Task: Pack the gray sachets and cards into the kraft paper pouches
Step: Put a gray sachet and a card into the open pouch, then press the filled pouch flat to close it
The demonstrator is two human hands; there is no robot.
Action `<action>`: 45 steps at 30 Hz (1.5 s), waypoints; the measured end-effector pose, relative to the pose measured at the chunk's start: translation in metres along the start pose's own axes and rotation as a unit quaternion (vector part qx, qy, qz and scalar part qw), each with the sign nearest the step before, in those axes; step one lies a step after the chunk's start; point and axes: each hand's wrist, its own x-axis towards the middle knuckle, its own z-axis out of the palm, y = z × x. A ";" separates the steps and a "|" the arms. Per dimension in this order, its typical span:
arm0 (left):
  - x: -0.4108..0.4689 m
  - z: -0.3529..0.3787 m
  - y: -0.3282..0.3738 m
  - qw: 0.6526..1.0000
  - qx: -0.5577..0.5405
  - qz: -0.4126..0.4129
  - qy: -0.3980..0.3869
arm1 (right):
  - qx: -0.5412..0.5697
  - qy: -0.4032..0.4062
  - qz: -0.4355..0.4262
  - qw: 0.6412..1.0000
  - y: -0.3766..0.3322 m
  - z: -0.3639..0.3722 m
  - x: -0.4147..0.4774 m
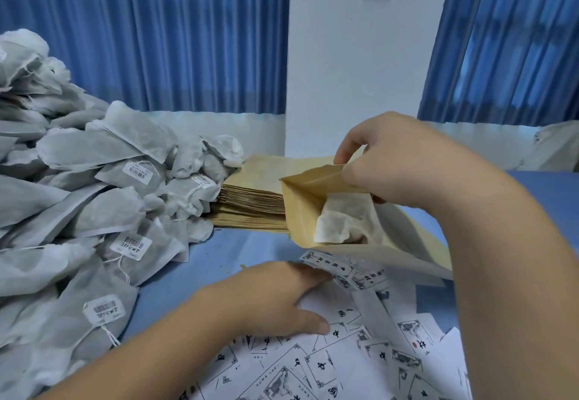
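Note:
My right hand (404,161) pinches the upper lip of an open kraft pouch (302,211), held above the table with its mouth toward me. A gray sachet (341,221) sits inside the pouch, its end showing at the mouth. My left hand (269,299) rests palm down on the spread of white printed cards (332,365) at the front, fingers straight on a card. A big heap of gray sachets (78,186) with tags and strings fills the left side. A stack of flat kraft pouches (250,199) lies behind the held pouch.
The table has a blue surface (213,258). Blue curtains (156,33) hang behind, split by a white pillar (354,64). A low white wall ledge runs along the table's far edge.

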 end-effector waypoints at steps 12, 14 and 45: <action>0.009 0.016 0.000 0.995 -0.024 -0.084 0.038 | 0.028 -0.011 -0.002 1.000 0.005 0.000 0.001; 0.010 0.016 -0.001 0.996 -0.020 -0.080 0.044 | 0.029 -0.015 0.000 0.999 0.004 0.001 0.002; -0.076 -0.140 0.013 0.926 -0.251 0.008 0.282 | 0.038 -0.030 0.010 0.999 0.008 0.000 0.005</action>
